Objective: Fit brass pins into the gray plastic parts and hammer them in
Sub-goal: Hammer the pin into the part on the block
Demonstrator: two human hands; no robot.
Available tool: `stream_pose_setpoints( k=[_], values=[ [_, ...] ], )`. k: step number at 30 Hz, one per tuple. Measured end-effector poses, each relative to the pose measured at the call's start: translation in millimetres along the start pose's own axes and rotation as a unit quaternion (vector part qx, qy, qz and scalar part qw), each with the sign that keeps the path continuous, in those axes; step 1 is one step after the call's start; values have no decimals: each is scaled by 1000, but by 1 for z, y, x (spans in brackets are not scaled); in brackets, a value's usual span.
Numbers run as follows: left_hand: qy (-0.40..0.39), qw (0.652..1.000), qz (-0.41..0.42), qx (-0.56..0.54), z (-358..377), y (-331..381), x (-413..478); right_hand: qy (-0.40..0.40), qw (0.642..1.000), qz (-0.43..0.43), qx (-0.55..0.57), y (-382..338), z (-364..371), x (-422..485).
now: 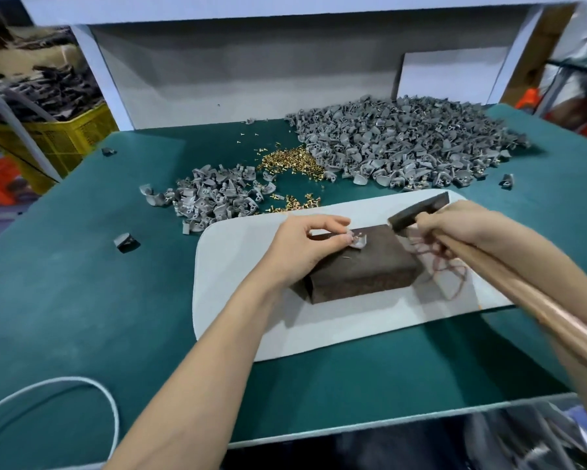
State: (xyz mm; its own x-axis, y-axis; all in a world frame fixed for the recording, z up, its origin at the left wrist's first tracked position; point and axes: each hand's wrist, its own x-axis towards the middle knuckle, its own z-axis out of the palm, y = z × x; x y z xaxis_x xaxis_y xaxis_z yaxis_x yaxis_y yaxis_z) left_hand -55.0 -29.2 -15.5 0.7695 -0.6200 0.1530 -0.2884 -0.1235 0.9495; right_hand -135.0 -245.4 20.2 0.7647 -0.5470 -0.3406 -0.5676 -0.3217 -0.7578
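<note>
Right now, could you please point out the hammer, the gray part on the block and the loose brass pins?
hammer (419, 212): head view, on its dark metal head.
gray part (359, 243): head view, on its pale visible edge.
brass pins (290, 159): head view, middle of the larger heap.

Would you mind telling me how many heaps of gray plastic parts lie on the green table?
2: a large heap at the back right, and a small heap to the left, beyond the white mat. Single stray parts lie apart from both. None seems hidden.
</note>
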Motion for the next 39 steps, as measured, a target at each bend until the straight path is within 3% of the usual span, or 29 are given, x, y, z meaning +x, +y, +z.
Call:
stream_pose_setpoints(
  k=[6,10,13,16,18,25,31,34,37,39],
  values=[
    [-16,1000,4,18,-3,-1,1,-19,995,-84,48,-20,-10,-35],
    [-12,1000,11,22,-3,-1,1,-67,984,-160,-50,-44,3,-66],
    [-12,999,24,36,-2,-1,2,-4,968,-209,-137,-47,16,-77],
    [-11,997,48,67,-2,0,3,107,922,-254,-271,-44,26,-79],
    [-10,995,57,80,-1,0,3,127,901,-262,-322,-42,29,-81],
    [-4,995,61,80,0,1,3,106,876,-281,-376,-35,41,-86],
    [-4,998,39,54,0,3,3,158,865,-288,-379,-47,35,-91],
    [-6,997,47,54,0,3,1,130,856,-264,-426,-40,46,-92],
    [-11,998,43,51,-1,5,2,171,861,-265,-400,-44,46,-93],
    [-4,996,53,67,-1,5,2,140,863,-251,-415,-48,47,-90]
  ],
)
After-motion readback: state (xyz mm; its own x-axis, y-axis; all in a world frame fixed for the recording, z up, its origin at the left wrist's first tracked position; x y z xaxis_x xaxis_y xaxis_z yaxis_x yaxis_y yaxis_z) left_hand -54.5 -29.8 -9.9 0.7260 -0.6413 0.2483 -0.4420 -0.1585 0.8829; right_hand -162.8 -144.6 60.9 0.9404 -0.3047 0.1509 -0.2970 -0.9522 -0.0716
